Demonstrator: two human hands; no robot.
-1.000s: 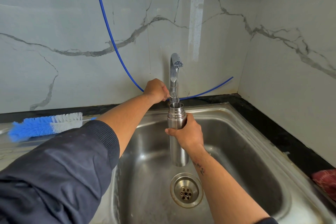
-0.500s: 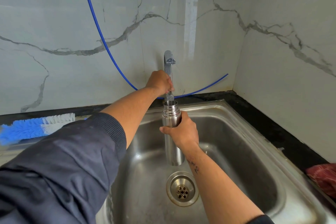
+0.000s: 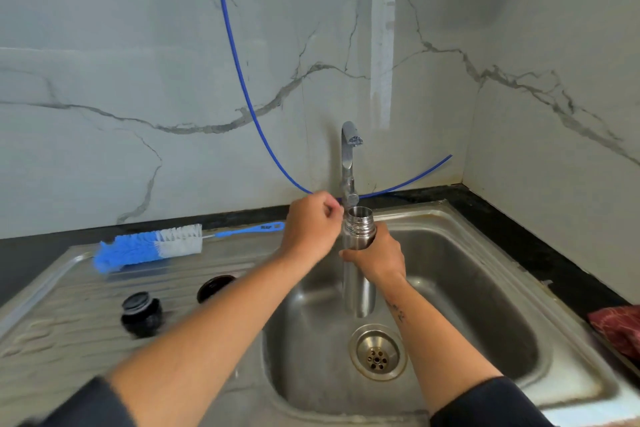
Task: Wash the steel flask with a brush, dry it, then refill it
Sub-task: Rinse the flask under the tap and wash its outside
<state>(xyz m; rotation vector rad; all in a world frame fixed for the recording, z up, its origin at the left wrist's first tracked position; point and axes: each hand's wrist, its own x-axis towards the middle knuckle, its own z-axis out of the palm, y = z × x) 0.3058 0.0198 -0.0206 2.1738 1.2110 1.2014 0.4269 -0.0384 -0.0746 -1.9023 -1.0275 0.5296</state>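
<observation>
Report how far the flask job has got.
Brush lies set aside on the drainboard, caps off. Right hand holds the open flask under the tap; left hand is beside the tap base. No water visible. Capping remains.

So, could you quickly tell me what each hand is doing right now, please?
Left hand: fingers curled beside the tap; whether it grips anything cannot be told.
Right hand: grips the steel flask, upright over the sink.
</observation>
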